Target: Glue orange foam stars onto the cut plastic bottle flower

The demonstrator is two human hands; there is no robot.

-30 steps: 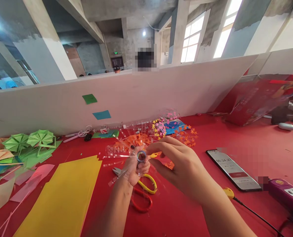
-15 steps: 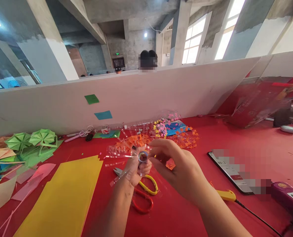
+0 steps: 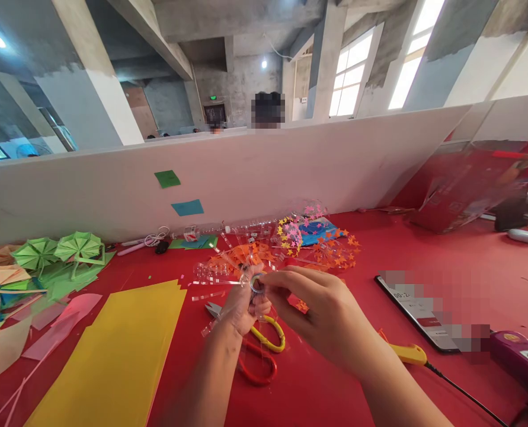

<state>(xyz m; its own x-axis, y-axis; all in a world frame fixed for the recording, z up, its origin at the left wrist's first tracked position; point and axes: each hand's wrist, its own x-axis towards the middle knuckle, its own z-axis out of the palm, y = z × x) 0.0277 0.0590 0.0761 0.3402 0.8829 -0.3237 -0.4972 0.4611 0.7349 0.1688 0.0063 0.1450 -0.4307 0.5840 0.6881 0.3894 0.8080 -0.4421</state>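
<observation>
Concrete beams (image 3: 255, 18) crossed the top of the frame, with bright windows (image 3: 352, 71) at the upper right. Below them, a pale partition (image 3: 290, 166) bounded the rear of a red tabletop (image 3: 317, 394).

Position of the workpiece: a clear plastic piece (image 3: 257, 284) was held above the tabletop at frame centre, its ring-shaped opening turned toward the wearer and its thin strips fanned out, most visibly to the left. Its axis appeared to run through the ring, roughly along the line of sight; the transparency made this hard to confirm.

Governing relation: the ring lay immediately left of the fingertips of the right hand (image 3: 323, 302). Thumb and forefinger there were curled nearly together at the ring's right edge; from where I stood, I could not tell whether they touched the rim or pinched anything. The left hand (image 3: 245, 311) was the closer of the two, its fingers wrapped around the piece just below the ring.

Surroundings: scissors (image 3: 282, 339) lay beneath and beside the left wrist. Yellow sheets (image 3: 117, 344) occupied the lower left, and green folded paper forms (image 3: 77, 246) the left edge. Orange stars (image 3: 344, 249) lay beyond the hands; a phone (image 3: 417, 314) and a yellow-handled tool (image 3: 410, 354) lay at the right.
</observation>
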